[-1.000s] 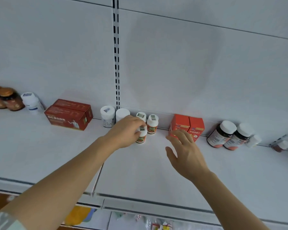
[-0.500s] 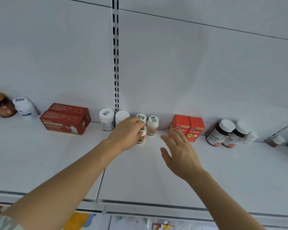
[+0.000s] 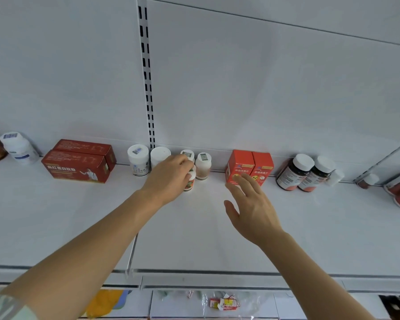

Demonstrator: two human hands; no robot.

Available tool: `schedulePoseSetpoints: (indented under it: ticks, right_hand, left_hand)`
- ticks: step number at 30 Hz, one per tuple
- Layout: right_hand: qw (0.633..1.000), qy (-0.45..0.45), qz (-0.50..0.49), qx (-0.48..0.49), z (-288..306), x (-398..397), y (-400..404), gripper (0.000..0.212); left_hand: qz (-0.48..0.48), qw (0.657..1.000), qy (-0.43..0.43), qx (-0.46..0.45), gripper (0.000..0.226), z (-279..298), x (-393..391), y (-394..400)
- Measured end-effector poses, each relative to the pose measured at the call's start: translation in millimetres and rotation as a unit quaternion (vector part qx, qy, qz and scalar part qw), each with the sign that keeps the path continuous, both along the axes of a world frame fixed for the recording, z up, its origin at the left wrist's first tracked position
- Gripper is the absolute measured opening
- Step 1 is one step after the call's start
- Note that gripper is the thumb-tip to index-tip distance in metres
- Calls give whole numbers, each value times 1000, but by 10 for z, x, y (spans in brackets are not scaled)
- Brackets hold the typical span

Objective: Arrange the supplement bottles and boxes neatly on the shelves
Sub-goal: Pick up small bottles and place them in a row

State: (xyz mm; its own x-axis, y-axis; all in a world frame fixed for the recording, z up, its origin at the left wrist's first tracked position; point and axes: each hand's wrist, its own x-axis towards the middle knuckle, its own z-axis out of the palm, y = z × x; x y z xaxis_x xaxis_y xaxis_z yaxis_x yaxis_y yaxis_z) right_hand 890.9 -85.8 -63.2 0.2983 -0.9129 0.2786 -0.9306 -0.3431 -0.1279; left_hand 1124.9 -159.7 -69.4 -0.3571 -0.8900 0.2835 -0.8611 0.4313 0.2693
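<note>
A white shelf (image 3: 56, 215) carries a back row: two long red boxes (image 3: 79, 162) at 9 o'clock, white-capped bottles (image 3: 138, 159) at centre, two orange boxes (image 3: 249, 167), then two dark bottles (image 3: 296, 172) (leaning) at 3 o'clock. One small bottle (image 3: 189, 181) stands upright in front.

My shelf (image 3: 56, 227) and its back panel (image 3: 240, 88) are plain white. Two long boxes (image 3: 79, 168) are dark red with gold lettering; two upright boxes (image 3: 249, 168) are bright orange-red. Two dark bottles (image 3: 306, 173) carry white caps.
</note>
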Motion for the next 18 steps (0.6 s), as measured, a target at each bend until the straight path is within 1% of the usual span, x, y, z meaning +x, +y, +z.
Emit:
schedulePoseSetpoints:
  ticks: [2, 5, 9, 13, 18]
  right_hand:
    - [1000, 1, -6, 7, 20, -57, 35, 40]
    - [1000, 5, -11, 7, 53, -167, 101, 42]
    - [1000, 7, -19, 8, 107, -386, 213, 45]
    - [999, -7, -32, -7, 162, -746, 402, 45]
    - [998, 0, -62, -17, 212, -1555, 799, 49]
  left_hand:
    - [7, 1000, -4, -4, 17, 2, -20, 20]
    - [23, 1000, -13, -10, 25, 37, -74, 49]
    - [27, 998, -34, -34, 31, 176, -314, 142]
    - [-3, 996, -5, -86, 28, 306, -845, 381]
    - [-43, 994, 1, -104, 32, 371, -1791, 741]
